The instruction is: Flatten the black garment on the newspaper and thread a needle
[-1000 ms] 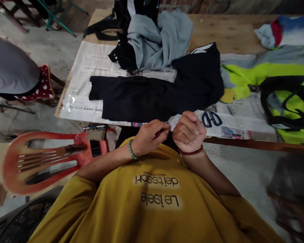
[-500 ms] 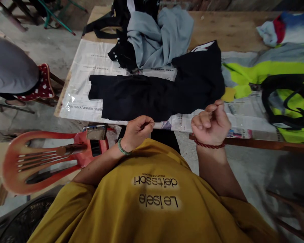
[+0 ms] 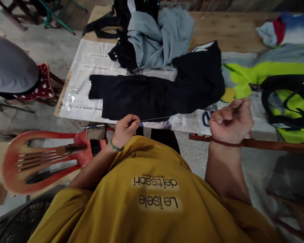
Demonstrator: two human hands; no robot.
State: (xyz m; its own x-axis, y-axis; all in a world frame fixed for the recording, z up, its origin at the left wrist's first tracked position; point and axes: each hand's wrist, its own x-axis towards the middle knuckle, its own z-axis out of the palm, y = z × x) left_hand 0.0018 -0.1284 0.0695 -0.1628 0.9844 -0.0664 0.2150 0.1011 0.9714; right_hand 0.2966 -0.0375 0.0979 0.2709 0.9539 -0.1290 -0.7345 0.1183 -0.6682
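My left hand (image 3: 127, 127), with a green bead bracelet, is closed in a pinch just off the table's front edge. A thin pale thread (image 3: 155, 118) runs from its fingertips toward my right hand (image 3: 231, 121); its far stretch is hard to see. My right hand, wearing a red braided bracelet, is raised with fingers curled and pinched together over the front edge. Between and beyond both hands, a dark navy garment piece (image 3: 139, 96) lies flat, one end bent toward the back. A small dark blue looped item (image 3: 206, 118) shows beside my right hand.
Newspaper (image 3: 77, 77) covers part of the wooden table (image 3: 225, 28). Grey cloth (image 3: 162, 37) and black straps (image 3: 103, 28) lie behind; a neon yellow garment (image 3: 288, 67) with a black band (image 3: 268, 104) sits right. A red plastic chair (image 3: 40, 135) stands left. Another person's leg (image 3: 12, 64) is farther left.
My hands have moved apart, the left one leftward and the right one rightward. The thread now shows between them, and the blue looped item has come into sight. The garment stays put.
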